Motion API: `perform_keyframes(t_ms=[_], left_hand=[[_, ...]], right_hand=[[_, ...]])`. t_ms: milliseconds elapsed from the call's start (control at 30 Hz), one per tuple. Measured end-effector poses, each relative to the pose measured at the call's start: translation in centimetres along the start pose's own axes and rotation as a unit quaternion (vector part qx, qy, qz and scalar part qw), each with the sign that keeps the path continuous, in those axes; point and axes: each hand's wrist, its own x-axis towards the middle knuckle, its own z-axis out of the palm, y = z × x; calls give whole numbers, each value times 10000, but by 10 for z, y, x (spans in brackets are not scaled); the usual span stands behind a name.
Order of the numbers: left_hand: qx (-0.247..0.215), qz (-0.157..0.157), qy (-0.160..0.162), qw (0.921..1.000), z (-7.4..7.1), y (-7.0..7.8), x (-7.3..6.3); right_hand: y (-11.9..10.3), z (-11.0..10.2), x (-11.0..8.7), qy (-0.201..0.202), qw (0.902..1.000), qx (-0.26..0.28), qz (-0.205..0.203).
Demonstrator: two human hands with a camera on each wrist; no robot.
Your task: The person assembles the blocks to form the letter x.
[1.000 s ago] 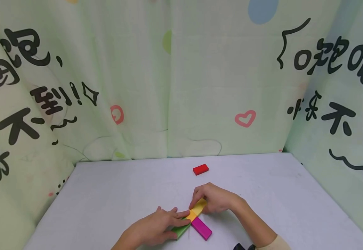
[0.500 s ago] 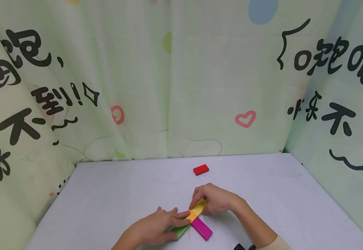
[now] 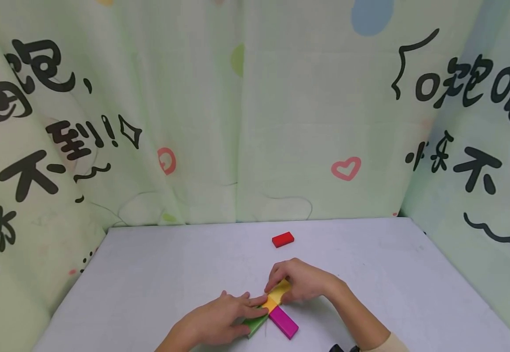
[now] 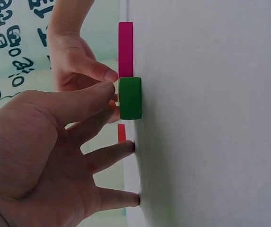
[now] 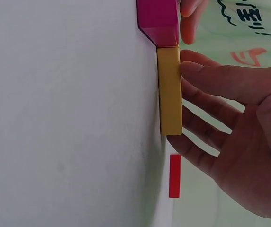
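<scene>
On the white table (image 3: 184,269), blocks lie together: a green block (image 3: 257,325), an orange piece (image 3: 269,305), a yellow block (image 3: 279,292) and a magenta block (image 3: 284,322) angling towards the front right. My left hand (image 3: 220,320) is spread over the left side. Its thumb touches the green block, forefingers reach across green and orange, and in the left wrist view two other fingertips (image 4: 134,201) meet the table. With my right hand (image 3: 305,278) I pinch the yellow block between thumb and fingers; in the right wrist view the thumb lies along its upper edge.
Beyond the hands a red block (image 3: 283,239) lies by itself near the table's back. Curtains (image 3: 202,122) with printed black characters and pink hearts hang behind and at both sides. Part of a black object (image 3: 336,348) shows at the bottom edge.
My right thumb has shifted slightly leftwards against the yellow block. The left hand and the other blocks keep their places, while the view tilts a little.
</scene>
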Motion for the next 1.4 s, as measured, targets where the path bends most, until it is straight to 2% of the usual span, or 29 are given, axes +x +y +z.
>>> perform_keyframes(t_ms=[267, 567, 833, 1033, 1200, 1400], left_hand=[[27, 17, 15, 10000, -1, -2, 0], [6, 3, 145, 9999, 0, -6, 0], [70, 161, 322, 9993, -5, -8, 2], [112, 2, 327, 9994, -8, -10, 2], [72, -85, 268, 9996, -10, -10, 2], [72, -294, 177, 9994, -11, -9, 1]], right_hand=[[-3, 1, 0, 149, 9998, -108, 55], [-9, 2, -1, 329, 9990, -188, -217], [-19, 0, -10, 441, 9982, -337, -224], [-25, 2, -15, 372, 9987, -204, -273], [-27, 6, -22, 336, 9985, -398, -172], [-26, 12, -35, 350, 9972, -610, -261]])
